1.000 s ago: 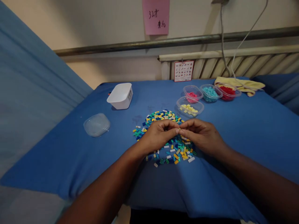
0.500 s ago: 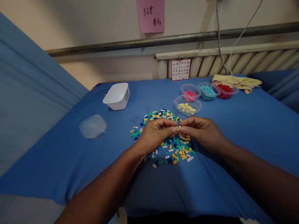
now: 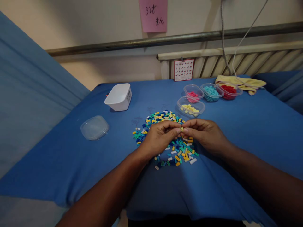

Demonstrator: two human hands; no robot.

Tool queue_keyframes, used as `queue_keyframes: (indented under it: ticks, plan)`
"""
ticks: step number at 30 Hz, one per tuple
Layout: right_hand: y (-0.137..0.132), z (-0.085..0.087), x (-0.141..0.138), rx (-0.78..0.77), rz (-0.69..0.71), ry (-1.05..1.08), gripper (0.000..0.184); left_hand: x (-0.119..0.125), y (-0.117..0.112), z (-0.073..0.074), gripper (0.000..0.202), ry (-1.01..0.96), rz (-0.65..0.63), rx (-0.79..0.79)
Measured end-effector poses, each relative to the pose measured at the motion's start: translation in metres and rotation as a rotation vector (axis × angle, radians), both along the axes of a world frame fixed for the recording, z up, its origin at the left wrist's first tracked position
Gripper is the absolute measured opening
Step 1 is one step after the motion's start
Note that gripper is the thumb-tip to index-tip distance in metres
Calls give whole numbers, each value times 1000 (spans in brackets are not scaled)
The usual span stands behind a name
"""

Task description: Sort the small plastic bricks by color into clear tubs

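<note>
1. Pale yellow brick (image 3: 181, 129) looks light and hard, most likely moulded plastic; I expect it to stay stiff under a firm squeeze and to survive a drop unharmed.
2. Slipping is the likelier trouble: such a small, smooth piece could flick out from between the fingertips. The best hold seems to be across two opposite sides, with the pads of thumb and forefinger, pressing evenly.
3. Both the left hand (image 3: 158, 136) and the right hand (image 3: 208, 135) have it in a fingertip pinch. Thumbs and forefingers nearly meet around it, with barely any gap beyond the brick itself.
4. It is held above the pile of bricks (image 3: 186, 151) on the blue-covered table (image 3: 99, 170), between the near and far edges and well in from the side edges.
5. Its colour is a soft, creamy yellow, close to the pieces in the clear tub (image 3: 200, 107) towards the table's far edge.
6. Its outline looks uneven, but fingers cover much of it; I cannot tell whether it is one piece or two joined.
</note>
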State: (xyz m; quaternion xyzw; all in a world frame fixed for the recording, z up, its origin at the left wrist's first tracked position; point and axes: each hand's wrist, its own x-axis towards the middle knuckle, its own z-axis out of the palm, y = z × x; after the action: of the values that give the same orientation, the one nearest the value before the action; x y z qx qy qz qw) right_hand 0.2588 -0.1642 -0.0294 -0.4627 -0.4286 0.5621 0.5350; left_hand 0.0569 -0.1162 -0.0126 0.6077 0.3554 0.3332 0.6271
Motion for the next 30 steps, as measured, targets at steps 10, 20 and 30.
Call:
queue_keyframes:
  ticks: [10,20,30]
  plan:
    - [0,0,1,60,-19,-54,32,-2,-1,0,20,40,47,93]
    - [-2,3,4,49,22,-27,28,-6,-2,6,16,58,-21,164]
    - [-4,5,0,156,26,-134,28,-4,-4,8,13,79,5,215]
